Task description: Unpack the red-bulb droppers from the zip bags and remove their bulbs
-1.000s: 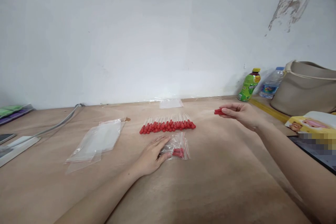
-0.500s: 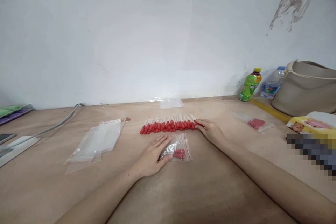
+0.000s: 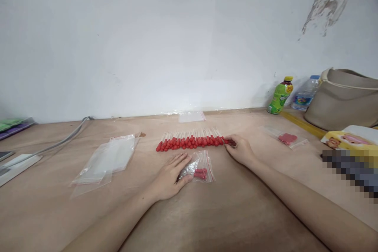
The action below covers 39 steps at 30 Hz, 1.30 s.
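Observation:
A row of red-tipped sticks (image 3: 189, 141) lies side by side on the table, pale thin shafts pointing to the wall and red heads toward me. At its right end my right hand (image 3: 240, 149) is closed, thumb and fingertips pinching a red-tipped stick (image 3: 226, 141). My left hand (image 3: 173, 177) rests flat with its fingers out, just in front of the row. Its thumb and forefinger lie at the left edge of a clear zip bag (image 3: 210, 165), which holds a few red-headed pieces (image 3: 200, 173).
Clear zip bags (image 3: 115, 155) lie stacked on the left, near a grey cable (image 3: 71, 136). Another bag (image 3: 191, 116) is by the wall. On the right are a bag with red pieces (image 3: 287, 138), a green bottle (image 3: 280, 96), a water bottle (image 3: 305, 94) and a beige bin (image 3: 339, 102).
My right hand has shifted slightly right, and its pinching fingertips now show a red head just off the row's end. My left hand has stayed in place.

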Each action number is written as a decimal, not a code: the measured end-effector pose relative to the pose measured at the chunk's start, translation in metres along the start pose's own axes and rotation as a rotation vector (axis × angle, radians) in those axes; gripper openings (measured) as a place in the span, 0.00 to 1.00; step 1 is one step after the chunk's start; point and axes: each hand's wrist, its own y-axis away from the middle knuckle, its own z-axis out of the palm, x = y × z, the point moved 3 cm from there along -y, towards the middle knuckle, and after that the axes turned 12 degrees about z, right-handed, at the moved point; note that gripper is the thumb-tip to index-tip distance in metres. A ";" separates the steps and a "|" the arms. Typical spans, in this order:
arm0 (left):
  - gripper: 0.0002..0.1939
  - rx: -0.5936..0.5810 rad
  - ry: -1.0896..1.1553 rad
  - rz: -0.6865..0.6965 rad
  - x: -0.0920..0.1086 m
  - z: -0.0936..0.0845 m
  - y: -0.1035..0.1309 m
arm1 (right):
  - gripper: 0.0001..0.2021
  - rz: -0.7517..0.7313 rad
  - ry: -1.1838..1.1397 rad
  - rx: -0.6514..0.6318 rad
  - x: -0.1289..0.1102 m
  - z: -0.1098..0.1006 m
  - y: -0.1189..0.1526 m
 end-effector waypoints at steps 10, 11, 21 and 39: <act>0.30 0.004 -0.002 0.005 -0.002 0.001 0.001 | 0.19 0.102 0.067 -0.042 -0.004 -0.002 0.003; 0.30 -0.001 -0.001 0.003 -0.002 0.002 0.001 | 0.20 0.114 0.072 -0.046 -0.002 -0.001 0.002; 0.26 0.062 0.005 0.099 0.008 -0.005 -0.001 | 0.07 -0.225 -0.035 0.044 -0.044 -0.012 0.024; 0.22 0.105 0.122 0.060 0.011 0.002 -0.009 | 0.10 -0.276 -0.090 -0.558 -0.085 0.027 0.053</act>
